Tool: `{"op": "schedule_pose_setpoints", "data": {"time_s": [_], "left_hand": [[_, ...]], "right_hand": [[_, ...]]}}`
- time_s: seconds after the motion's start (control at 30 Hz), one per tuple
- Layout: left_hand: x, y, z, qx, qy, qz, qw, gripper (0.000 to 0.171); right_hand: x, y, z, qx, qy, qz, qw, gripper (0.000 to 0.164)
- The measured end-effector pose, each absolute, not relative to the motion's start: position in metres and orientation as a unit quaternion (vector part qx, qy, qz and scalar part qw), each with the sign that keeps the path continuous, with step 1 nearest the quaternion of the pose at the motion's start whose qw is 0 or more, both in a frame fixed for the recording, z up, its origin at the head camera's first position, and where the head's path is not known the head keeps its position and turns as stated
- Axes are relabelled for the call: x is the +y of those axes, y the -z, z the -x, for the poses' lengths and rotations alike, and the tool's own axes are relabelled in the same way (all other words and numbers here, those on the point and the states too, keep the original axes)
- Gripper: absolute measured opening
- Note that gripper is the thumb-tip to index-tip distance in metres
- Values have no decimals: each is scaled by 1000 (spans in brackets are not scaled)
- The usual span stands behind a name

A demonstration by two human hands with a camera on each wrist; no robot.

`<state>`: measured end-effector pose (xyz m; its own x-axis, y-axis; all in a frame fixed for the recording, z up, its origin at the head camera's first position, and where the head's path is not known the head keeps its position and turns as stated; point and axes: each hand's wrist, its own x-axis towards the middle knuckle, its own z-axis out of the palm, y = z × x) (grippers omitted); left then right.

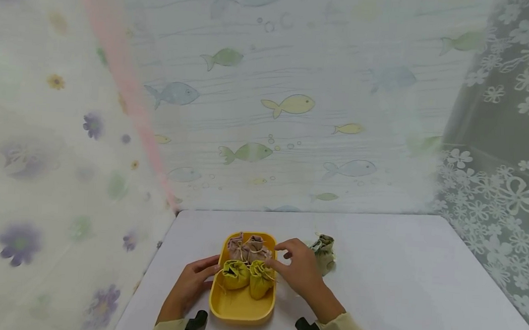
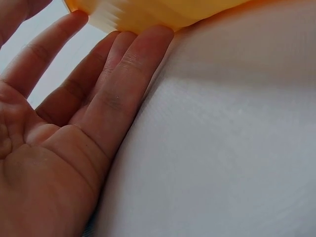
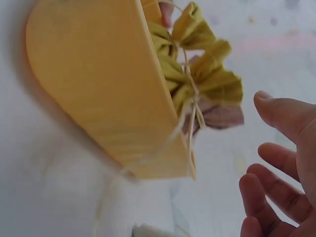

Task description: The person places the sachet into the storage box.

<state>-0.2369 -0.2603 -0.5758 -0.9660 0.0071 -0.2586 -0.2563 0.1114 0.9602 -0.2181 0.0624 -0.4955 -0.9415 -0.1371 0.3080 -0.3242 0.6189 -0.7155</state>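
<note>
A yellow plastic tray stands on the white table with small drawstring pouches in it. Two mauve pouches lie at its far end, and two mustard-yellow pouches in front of them. My left hand touches the tray's left side with its fingers extended; in the left wrist view the fingertips meet the tray wall. Over the tray's right rim hovers my right hand, fingers loosely bent and holding nothing. In the right wrist view a gap shows between that hand and the mustard pouches.
Just beyond my right hand, a green patterned pouch sits on the table. Fish-printed curtain hangs behind the table, flowered fabric on the left and white-flowered netting on the right.
</note>
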Motion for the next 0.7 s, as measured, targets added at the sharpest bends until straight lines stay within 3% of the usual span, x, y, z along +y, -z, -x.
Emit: {"op": "schedule_pose_setpoints", "data": {"time_s": [0.27, 0.5, 0.7], "left_hand": [[-260, 578, 239, 733, -666, 80, 112, 74], [-262, 580, 240, 734, -666, 82, 106, 76], [-263, 579, 240, 734, -667, 82, 98, 75]], "right_hand": [[95, 502, 226, -903, -396, -71, 150, 48], [117, 507, 231, -918, -369, -56, 133, 60], [124, 515, 233, -927, -336, -64, 154, 63]]}}
